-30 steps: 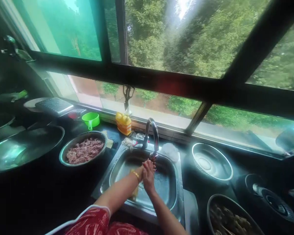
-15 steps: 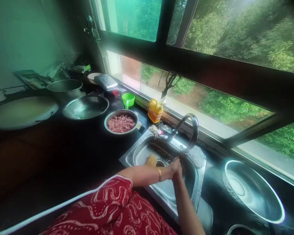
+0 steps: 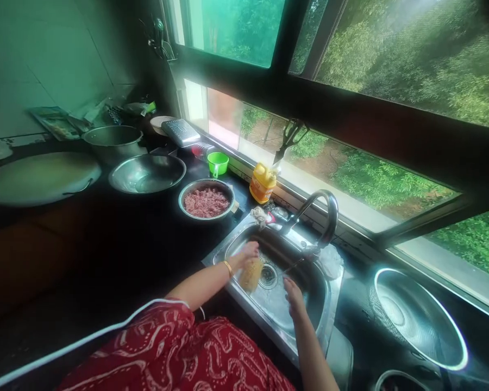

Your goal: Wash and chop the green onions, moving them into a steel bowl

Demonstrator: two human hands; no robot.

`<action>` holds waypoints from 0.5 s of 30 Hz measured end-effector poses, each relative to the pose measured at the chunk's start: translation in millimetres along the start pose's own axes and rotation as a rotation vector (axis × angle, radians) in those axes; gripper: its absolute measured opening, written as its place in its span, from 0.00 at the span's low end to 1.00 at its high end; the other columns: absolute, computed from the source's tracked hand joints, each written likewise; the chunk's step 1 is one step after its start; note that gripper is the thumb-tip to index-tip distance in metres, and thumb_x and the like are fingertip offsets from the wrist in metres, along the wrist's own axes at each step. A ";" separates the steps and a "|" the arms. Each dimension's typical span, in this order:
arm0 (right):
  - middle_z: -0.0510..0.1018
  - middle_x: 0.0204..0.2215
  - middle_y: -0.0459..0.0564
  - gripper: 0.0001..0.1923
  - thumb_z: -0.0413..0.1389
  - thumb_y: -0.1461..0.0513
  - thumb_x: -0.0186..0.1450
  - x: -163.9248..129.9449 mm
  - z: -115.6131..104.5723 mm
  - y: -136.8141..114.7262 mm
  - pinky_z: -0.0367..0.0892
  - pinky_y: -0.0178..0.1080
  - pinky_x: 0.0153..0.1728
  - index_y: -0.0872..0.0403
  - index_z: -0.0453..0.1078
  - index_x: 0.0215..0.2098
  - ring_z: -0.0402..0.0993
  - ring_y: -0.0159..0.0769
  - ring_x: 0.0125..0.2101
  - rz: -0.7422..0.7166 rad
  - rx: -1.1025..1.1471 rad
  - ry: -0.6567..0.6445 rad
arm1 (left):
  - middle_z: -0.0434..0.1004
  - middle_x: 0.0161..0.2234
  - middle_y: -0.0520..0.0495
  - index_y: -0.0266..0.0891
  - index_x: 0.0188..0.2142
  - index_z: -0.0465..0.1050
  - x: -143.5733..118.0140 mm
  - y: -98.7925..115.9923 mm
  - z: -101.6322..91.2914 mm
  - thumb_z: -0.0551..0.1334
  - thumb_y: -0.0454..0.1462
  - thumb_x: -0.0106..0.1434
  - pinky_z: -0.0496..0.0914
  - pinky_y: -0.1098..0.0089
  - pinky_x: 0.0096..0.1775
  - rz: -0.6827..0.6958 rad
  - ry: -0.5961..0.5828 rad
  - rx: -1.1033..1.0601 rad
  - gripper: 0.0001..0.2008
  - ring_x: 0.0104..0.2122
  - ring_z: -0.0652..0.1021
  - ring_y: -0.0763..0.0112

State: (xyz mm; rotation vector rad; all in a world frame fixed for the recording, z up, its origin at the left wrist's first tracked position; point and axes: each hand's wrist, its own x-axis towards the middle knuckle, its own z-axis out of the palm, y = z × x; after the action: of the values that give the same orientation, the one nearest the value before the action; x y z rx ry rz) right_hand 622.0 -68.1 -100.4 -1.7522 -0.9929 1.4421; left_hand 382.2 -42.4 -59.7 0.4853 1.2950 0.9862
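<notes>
Head view, looking down at a steel sink set in a dark counter below a window. Left hand inside the basin at its left side, fingers curled around the top of a yellow scrubbing sponge, which hangs down against the basin wall just left of the drain. Gold bangle on that wrist. Right hand also in the basin, right of the drain, empty, fingers loosely spread and pointing toward the curved tap; well apart from the sponge, touching nothing that can be made out. Thin thread of water slanting from under the spout toward the drain, between the two hands. Red patterned sleeve filling the lower foreground.

Around the sink: crumpled cloth at the back left corner, whitish wad on the rim under the tap. Yellow bottle on the sill, scissors hanging above it. Steel bowl of minced meat just left of the sink, green cup behind it, an empty steel bowl and a pot farther left, a large flat lid at the far left. Wide steel basin on the counter to the right. Nothing standing between either hand and the drain.
</notes>
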 end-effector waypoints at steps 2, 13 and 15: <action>0.81 0.39 0.53 0.25 0.60 0.47 0.42 -6.4 1.7 3.5 0.63 0.43 0.48 0.55 0.77 0.32 0.71 0.48 0.48 -0.014 -0.019 0.007 | 0.70 0.28 0.49 0.38 0.35 0.65 0.7 28.8 -36.4 0.55 0.41 0.64 0.65 0.67 0.36 -0.081 0.294 -0.284 0.09 0.29 0.72 0.70; 0.79 0.38 0.53 0.25 0.61 0.47 0.44 -29.0 10.3 4.6 0.63 0.45 0.46 0.55 0.75 0.34 0.70 0.49 0.47 0.028 -0.073 -0.035 | 0.75 0.31 0.49 0.40 0.32 0.68 2.6 97.6 -131.1 0.53 0.33 0.59 0.62 0.64 0.43 0.027 0.467 -0.399 0.06 0.32 0.73 0.69; 0.79 0.37 0.52 0.25 0.62 0.48 0.44 -35.9 10.9 -3.2 0.64 0.44 0.44 0.54 0.74 0.36 0.71 0.47 0.45 0.051 -0.003 -0.047 | 0.74 0.31 0.48 0.41 0.34 0.68 5.4 98.2 -123.2 0.53 0.34 0.61 0.64 0.66 0.40 0.043 0.426 -0.397 0.06 0.31 0.73 0.70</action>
State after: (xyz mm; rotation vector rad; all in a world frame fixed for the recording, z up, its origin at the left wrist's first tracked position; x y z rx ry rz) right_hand 606.9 -97.4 -82.1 -1.7646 -0.9814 1.5206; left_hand 233.3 -12.7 -17.0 -0.0071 1.4165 1.3962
